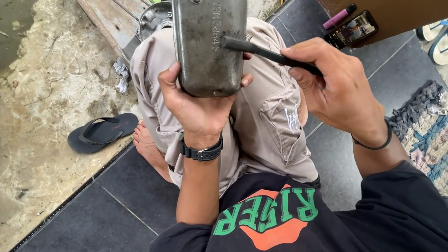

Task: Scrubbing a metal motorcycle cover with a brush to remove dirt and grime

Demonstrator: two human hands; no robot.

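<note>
Upper centre of frame: grey metal engine cover (211, 30), upright over the knees, left hand (195, 104) clamped on its lower end; right hand (333, 84) fingers closed around black brush (266, 53), bristles touching cover's right edge; surface dull, grime remaining

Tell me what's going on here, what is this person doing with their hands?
A seated person holds a grey metal cover upright over their lap with the left hand. The right hand grips a dark brush, its bristle end against the cover's side. A black sandal lies on the floor beside them, a phone nearby.
</note>
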